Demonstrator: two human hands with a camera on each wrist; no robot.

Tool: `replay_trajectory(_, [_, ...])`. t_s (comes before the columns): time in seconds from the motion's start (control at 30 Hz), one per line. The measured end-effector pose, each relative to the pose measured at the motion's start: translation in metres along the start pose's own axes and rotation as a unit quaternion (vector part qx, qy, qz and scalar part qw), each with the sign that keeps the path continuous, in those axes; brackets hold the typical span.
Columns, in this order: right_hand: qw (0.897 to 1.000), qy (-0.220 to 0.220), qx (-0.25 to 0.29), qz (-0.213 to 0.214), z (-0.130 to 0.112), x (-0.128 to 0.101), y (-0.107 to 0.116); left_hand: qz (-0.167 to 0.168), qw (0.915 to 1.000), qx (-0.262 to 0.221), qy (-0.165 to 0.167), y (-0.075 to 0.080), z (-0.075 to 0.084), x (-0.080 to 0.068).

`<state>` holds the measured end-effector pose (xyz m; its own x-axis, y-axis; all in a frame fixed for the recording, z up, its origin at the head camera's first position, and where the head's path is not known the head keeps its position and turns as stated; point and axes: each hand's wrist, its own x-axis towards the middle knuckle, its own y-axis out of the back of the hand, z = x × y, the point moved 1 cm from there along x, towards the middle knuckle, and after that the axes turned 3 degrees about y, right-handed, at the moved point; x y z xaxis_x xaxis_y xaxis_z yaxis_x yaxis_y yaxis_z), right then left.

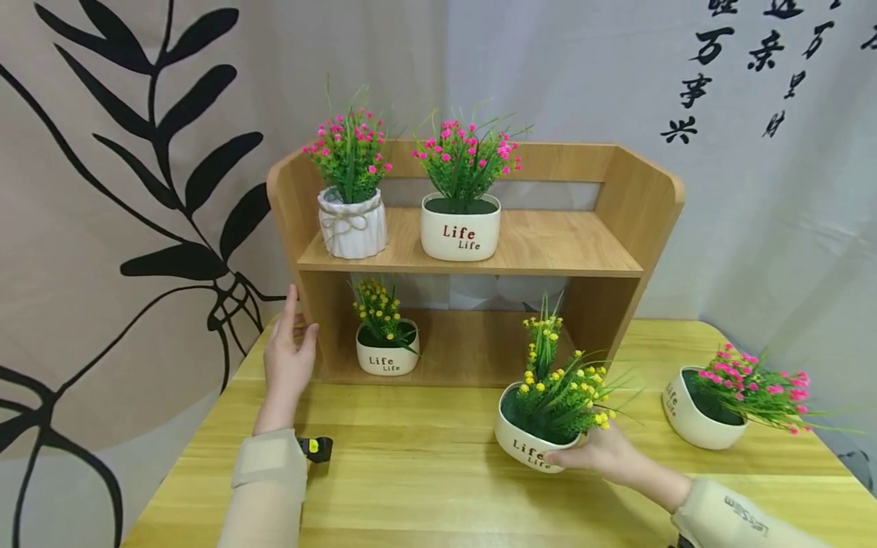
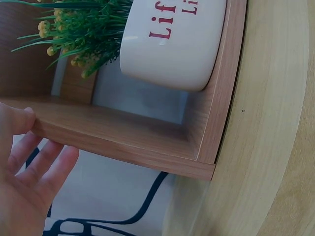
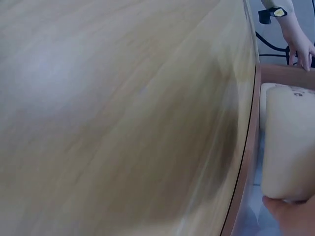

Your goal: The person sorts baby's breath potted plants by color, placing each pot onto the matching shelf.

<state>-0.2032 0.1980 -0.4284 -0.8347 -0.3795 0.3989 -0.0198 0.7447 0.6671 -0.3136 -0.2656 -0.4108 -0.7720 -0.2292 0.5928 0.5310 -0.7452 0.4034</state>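
Note:
My right hand [image 1: 603,453] grips a white oval "Life" pot of artificial yellow flowers [image 1: 537,434] by its side, tilted and raised in front of the shelf's lower right. In the right wrist view, the thumb [image 3: 283,211] presses the base of that pot [image 3: 290,142]. At the wooden two-tier shelf's [image 1: 473,262] left side panel is my left hand [image 1: 291,358], fingers extended. The left wrist view shows this hand [image 2: 34,172] with its thumb at the panel's front edge and fingers along the outside. A smaller yellow-flowered pot [image 1: 387,346] stands on the lower tier's left.
On the upper tier stand a white twine-tied pot [image 1: 352,228] and a white "Life" pot [image 1: 460,232], both with pink flowers. Another pink-flowered pot [image 1: 706,418] sits tilted on the wooden table [image 1: 397,487] at the right. A printed curtain [image 1: 548,68] hangs behind.

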Motion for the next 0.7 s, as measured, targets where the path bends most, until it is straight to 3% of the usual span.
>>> replay_trajectory(0.23, [0.996,0.079,0.04,-0.033,0.0,0.005,-0.015,-0.002,1.0,-0.002,0.002,-0.001,0.001,0.0])
replay_trajectory(0.53, [0.992,0.029,0.079,-0.092,-0.001,0.019,-0.034,0.006,1.0,0.007,0.003,0.001,0.001,0.001])
replay_trajectory(0.7, [0.99,0.045,0.093,-0.096,0.002,0.028,-0.04,0.004,1.0,0.004,-0.001,0.0,0.002,0.0])
